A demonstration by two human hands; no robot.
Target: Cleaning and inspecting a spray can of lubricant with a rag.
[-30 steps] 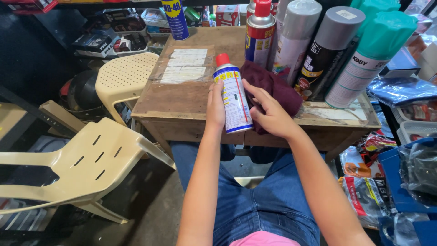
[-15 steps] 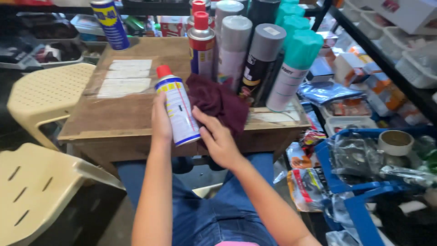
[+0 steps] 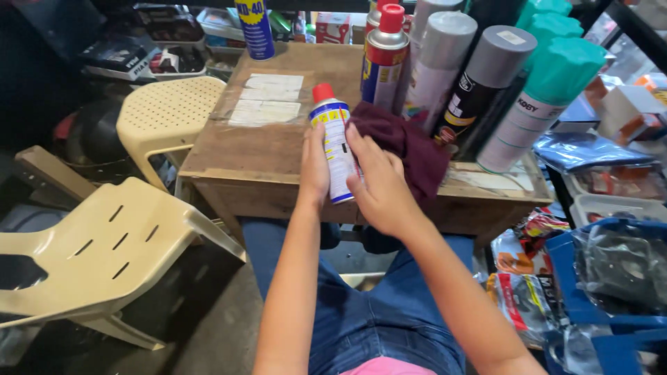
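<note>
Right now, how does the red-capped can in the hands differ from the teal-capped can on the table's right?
The red-capped can is slimmer and shorter; the teal-capped can is wider and taller. The red-capped can is gripped by the left hand, with the right hand on it; the teal-capped can stands untouched among other cans. Both are capped spray cans.

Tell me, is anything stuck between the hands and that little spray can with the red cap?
No, nothing visible. The left hand wraps the small spray can directly, and the right hand lies flat against its other side. The dark red cloth sits behind the right hand on the wooden table, not between hand and can.
</note>
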